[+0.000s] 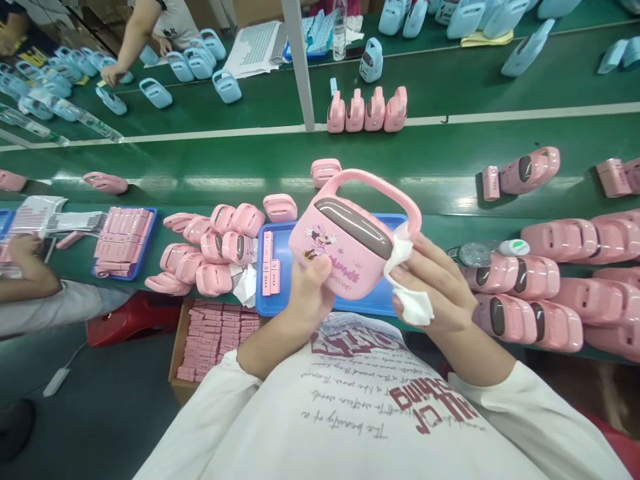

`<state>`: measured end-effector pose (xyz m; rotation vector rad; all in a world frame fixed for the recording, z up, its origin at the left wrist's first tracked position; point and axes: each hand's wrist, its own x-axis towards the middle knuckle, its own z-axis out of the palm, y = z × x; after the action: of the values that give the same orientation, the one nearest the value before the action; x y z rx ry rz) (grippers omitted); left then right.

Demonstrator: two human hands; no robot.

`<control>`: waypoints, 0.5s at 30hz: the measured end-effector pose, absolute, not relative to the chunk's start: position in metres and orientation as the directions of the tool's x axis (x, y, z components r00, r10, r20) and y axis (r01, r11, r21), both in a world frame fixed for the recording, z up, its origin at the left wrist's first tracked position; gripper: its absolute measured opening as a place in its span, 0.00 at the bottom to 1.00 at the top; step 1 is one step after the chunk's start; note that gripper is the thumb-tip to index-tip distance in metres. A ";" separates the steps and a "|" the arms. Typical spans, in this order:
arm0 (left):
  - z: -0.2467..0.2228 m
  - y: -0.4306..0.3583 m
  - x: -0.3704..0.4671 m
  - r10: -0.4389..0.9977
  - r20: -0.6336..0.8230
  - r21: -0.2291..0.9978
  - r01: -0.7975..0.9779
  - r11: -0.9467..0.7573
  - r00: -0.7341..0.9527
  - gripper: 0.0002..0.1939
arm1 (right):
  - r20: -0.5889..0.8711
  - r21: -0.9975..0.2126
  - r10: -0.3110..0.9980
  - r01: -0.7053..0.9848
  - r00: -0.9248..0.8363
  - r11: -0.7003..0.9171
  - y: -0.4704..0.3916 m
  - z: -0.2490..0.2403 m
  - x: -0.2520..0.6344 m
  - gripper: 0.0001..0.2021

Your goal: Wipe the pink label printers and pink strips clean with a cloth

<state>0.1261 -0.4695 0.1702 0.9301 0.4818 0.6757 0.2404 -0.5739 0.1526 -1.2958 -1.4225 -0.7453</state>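
A glossy pink device with a loop handle (345, 257) is held up in front of my chest, tilted. It has a dark oval window and a cartoon mouse print with lettering. My left hand (311, 287) is closed on its lower left side, thumb on the front face. At the other end, my right hand (437, 283) pinches a crumpled white tissue (415, 301) against the side, near the foot of the handle. Behind the device lies a blue tray (277, 303) holding several small pink blocks (271, 277) at its left end.
Pink devices (215, 280) are grouped left of the tray, and more (533, 323) stand at right beside a plastic bottle (475, 253). A cardboard box (177, 373) of pink pieces sits below. Across the green conveyor (225, 160) are blue devices and a co-worker's arm (133, 40); another person's arm (30, 287) is at left.
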 end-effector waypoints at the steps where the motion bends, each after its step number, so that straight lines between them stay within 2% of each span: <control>1: 0.169 -0.469 0.126 0.712 -0.100 0.850 -0.312 0.424 0.695 0.34 | 0.943 -0.176 0.318 0.960 0.101 0.218 -0.577 0.148 0.239 0.18; 4: 0.169 -0.468 0.124 0.727 -0.120 0.848 -0.311 0.430 0.676 0.36 | 0.938 -0.181 0.327 0.969 0.118 0.169 -0.583 0.142 0.235 0.15; 8: 0.173 -0.473 0.122 0.723 -0.095 0.848 -0.325 0.418 0.684 0.37 | 0.924 -0.211 0.351 0.969 0.155 0.129 -0.581 0.157 0.230 0.16; 12: 0.170 -0.477 0.119 0.734 -0.050 0.901 -0.286 0.325 0.677 0.42 | 0.851 -0.289 0.477 0.954 0.219 0.076 -0.574 0.177 0.231 0.15; 15: 0.161 -0.477 0.118 0.752 0.028 0.920 -0.312 0.239 0.658 0.43 | 0.885 -0.253 0.435 0.955 0.166 0.151 -0.574 0.174 0.236 0.16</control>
<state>0.1177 -0.4766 0.1608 1.1046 0.4736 0.7663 0.2362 -0.5738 0.1741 -1.4447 -1.4299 -0.6596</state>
